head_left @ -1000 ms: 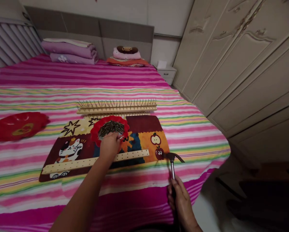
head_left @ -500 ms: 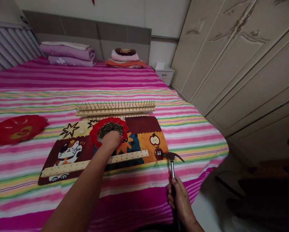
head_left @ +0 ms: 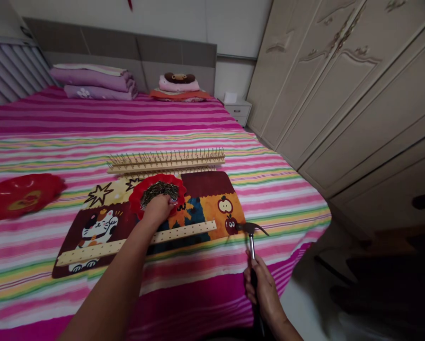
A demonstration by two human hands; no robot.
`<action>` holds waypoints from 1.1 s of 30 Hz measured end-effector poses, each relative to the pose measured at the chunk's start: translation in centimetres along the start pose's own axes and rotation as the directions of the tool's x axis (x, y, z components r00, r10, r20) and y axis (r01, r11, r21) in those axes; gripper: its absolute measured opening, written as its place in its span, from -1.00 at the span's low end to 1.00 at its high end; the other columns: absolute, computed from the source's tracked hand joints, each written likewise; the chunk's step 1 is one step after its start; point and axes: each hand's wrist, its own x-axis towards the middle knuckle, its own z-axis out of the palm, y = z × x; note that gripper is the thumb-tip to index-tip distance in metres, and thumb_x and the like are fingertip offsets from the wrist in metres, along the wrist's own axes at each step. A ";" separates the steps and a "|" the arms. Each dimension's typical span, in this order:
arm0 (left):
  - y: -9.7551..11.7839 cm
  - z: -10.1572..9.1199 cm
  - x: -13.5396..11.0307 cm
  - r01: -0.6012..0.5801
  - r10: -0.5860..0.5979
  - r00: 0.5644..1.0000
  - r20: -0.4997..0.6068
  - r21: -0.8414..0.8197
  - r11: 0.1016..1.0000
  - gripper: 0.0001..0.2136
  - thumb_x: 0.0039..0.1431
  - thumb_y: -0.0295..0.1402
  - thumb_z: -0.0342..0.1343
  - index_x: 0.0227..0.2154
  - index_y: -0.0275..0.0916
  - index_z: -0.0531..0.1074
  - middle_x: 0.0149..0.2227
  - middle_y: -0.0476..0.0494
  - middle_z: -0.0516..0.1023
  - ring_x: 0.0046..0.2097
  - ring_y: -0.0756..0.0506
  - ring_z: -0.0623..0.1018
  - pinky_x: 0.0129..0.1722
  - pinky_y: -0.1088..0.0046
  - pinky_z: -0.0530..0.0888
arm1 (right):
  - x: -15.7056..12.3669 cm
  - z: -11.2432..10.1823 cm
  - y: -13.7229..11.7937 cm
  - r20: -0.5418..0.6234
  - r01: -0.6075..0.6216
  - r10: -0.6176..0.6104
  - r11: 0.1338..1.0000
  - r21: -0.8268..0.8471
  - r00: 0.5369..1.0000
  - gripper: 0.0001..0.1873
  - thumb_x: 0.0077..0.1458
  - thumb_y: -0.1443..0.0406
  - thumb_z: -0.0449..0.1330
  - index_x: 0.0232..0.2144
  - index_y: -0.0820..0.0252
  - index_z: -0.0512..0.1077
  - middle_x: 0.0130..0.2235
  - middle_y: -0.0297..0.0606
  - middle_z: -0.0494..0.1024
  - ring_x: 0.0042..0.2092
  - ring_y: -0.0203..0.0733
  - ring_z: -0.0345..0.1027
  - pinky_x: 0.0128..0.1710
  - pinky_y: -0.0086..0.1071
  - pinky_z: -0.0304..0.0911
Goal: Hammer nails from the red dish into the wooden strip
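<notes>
My left hand (head_left: pixel 158 210) reaches into a red scalloped dish (head_left: pixel 137 195) heaped with small metal nails (head_left: pixel 159 190); its fingers are curled at the pile's near edge and what they pinch is hidden. My right hand (head_left: pixel 264 289) grips the dark handle of a claw hammer (head_left: pixel 251 231) whose head hangs over the bed's near edge. A light wooden strip with a row of holes (head_left: pixel 134 241) lies across a colourful cartoon cat mat (head_left: pixel 102 222). Behind the dish lies a wooden strip studded with upright nails (head_left: pixel 166 161).
Everything rests on a bed with a pink striped sheet (head_left: pixel 92 118). A second red dish (head_left: pixel 19 194) lies at the left. Folded purple blankets (head_left: pixel 92 80) and a pillow pile (head_left: pixel 179 85) sit at the headboard. A cream wardrobe (head_left: pixel 340 85) and a small nightstand (head_left: pixel 237 109) stand on the right.
My left hand has stayed at the near edge of the nail dish, shifting slightly. The hammer hand has barely moved. The view has tilted a little.
</notes>
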 end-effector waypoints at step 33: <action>5.2 2.9 -8.2 0.059 0.027 0.997 0.069 -0.957 0.283 -0.75 -0.22 -0.19 0.23 -0.45 -0.22 0.56 -0.48 -0.04 0.53 -0.52 0.05 0.40 -0.51 0.51 0.37 | 0.1 -0.1 -0.4 0.033 0.007 -0.008 1.000 0.018 0.999 -0.53 -0.01 -0.02 0.13 -0.11 0.08 0.29 -0.61 -0.56 0.24 -0.71 -0.49 -0.06 -0.78 -0.63 -0.23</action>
